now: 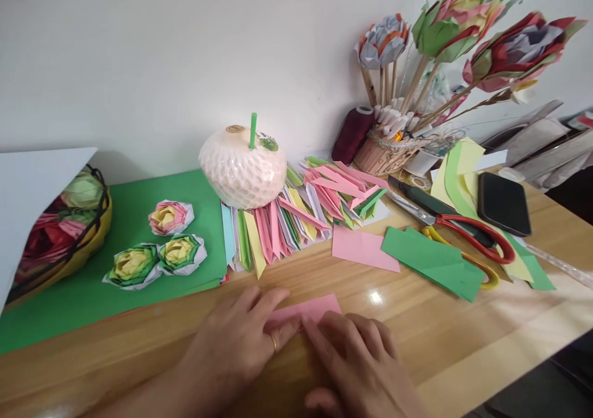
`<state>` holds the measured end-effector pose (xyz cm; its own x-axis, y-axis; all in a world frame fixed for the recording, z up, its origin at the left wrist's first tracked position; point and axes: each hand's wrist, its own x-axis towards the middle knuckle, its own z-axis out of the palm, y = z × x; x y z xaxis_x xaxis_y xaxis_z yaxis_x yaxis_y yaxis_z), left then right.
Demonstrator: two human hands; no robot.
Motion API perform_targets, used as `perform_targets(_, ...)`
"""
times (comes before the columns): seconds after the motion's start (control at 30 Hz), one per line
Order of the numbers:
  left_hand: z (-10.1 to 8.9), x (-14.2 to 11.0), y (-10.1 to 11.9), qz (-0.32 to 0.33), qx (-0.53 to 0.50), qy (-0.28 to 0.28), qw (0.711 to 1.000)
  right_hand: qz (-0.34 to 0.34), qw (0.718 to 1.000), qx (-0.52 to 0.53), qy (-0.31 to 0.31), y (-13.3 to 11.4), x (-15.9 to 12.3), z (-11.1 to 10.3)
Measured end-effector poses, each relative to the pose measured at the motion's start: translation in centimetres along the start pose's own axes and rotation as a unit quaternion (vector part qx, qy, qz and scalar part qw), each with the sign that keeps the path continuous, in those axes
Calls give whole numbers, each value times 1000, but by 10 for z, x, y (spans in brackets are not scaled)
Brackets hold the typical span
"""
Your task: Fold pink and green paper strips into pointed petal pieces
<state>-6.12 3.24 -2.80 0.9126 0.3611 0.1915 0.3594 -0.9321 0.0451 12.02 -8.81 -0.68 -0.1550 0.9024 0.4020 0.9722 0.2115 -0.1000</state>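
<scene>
A strip of pink paper [317, 307] lies on the wooden table [273, 372] just in front of me. My left hand [238, 331], with a ring on one digit, pins the paper's left part between thumb and fingers. From the other side my right hand [354, 359] presses its index fingertip on the strip's near edge, close to the left thumb, its other fingers bent over the paper's right end. Part of the strip is hidden under both hands. Beyond it sit a second pink paper piece [364, 249] and a stack of green paper strips [430, 262].
Folded paper strips [319, 196] pile up beside a white textured container [243, 168] with a green straw. Three paper flowers [178, 254] rest on green sheets [152, 189]. Red-handled scissors [477, 233], a phone [504, 203] and a basket [386, 152] of flowers are at right.
</scene>
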Motion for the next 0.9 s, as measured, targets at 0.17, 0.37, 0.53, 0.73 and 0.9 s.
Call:
perform_targets(0.17, 3, -1, 2, -13, 1, 57, 998, -10, 995, -95, -25, 9, -17, -4)
perform_targets(0.37, -7, 4, -1, 28, -19, 67, 997, 12, 992, -125, -17, 25, -30, -12)
perform_targets(0.53, -14, 10, -2, 65, -13, 82, 994, -17, 994, -103, -10, 15, -22, -10)
perform_targets(0.73, -19, 13, 4, 129, 11, 90, 988, -40, 995, -88, -25, 5, -15, -4)
perform_targets(0.9, -20, 14, 8, 128, 21, 117, 985, 18, 997, -70, 2, 4, -16, -2)
